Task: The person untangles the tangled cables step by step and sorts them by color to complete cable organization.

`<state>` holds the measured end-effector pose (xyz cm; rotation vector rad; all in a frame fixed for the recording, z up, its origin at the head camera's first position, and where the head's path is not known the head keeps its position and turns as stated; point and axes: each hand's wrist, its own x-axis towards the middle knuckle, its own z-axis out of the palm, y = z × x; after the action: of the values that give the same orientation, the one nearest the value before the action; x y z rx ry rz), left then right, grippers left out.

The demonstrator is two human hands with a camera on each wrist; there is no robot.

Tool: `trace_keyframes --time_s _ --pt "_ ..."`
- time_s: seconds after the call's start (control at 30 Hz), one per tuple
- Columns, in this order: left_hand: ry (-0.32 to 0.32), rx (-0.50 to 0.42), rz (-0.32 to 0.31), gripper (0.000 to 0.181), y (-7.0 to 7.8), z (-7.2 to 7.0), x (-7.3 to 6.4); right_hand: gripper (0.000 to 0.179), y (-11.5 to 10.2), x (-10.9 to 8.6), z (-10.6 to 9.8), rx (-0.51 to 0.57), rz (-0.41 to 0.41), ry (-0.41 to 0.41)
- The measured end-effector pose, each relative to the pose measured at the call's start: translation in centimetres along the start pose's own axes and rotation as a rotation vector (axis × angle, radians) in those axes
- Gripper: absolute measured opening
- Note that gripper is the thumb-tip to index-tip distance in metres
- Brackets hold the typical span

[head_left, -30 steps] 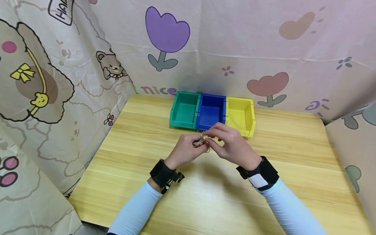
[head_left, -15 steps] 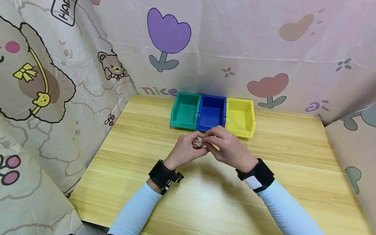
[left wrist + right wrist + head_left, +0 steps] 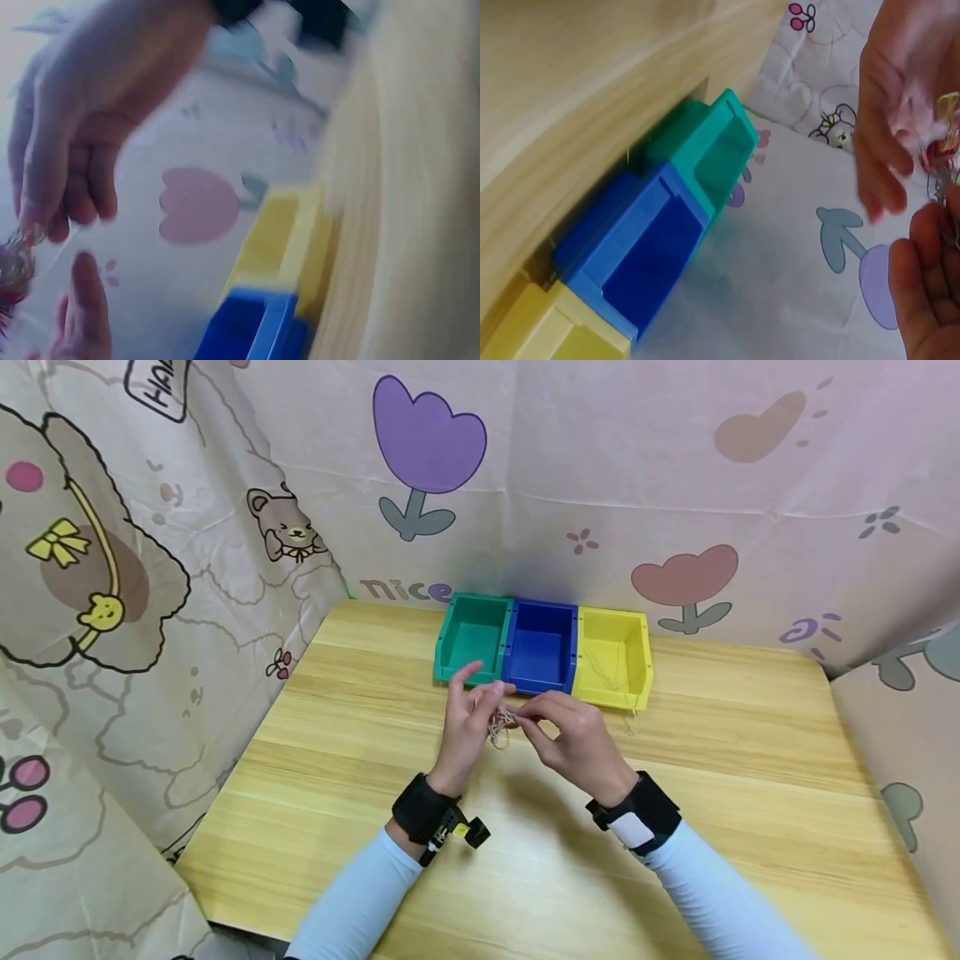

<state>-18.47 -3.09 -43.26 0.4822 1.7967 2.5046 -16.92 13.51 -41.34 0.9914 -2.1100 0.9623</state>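
In front of the bins, my right hand (image 3: 577, 739) pinches a tangled bundle of thin looped strands (image 3: 501, 720), pale with some red and yellow, between thumb and fingertips. My left hand (image 3: 463, 727) is right beside the bundle, its index finger raised and its fingers spread loosely. In the right wrist view the left hand (image 3: 885, 127) is blurred, with its fingers apart and the bundle (image 3: 949, 139) near its palm. The left wrist view catches the bundle (image 3: 16, 270) at its edge, below the fingertips of the right hand (image 3: 82, 127).
Behind the hands, a green bin (image 3: 472, 635), a blue bin (image 3: 542, 643) and a yellow bin (image 3: 633, 652) stand side by side. Thin pale strands (image 3: 603, 668) lie in the yellow one, and some hang over its front. A printed cloth (image 3: 525, 468) hangs behind the wooden table (image 3: 337, 718).
My left hand has opened from around the bundle, turning upward with its index finger raised. The right hand, pinching at the strands, has shifted slightly left. The bins have stayed put.
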Motion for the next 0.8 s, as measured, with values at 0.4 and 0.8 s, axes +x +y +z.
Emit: trace_keyframes --time_s 0.4,0.8 --pt "0.078 0.255 0.041 0.04 1.7 1.1 -0.3 0.004 -1.0 0.4 0.9 -0.02 0.088 -0.052" --pt "0.004 0.521 0.182 0.034 3.3 0.3 -0.7 0.007 -0.3 0.2 -1.6 -0.07 0.223 -0.123"
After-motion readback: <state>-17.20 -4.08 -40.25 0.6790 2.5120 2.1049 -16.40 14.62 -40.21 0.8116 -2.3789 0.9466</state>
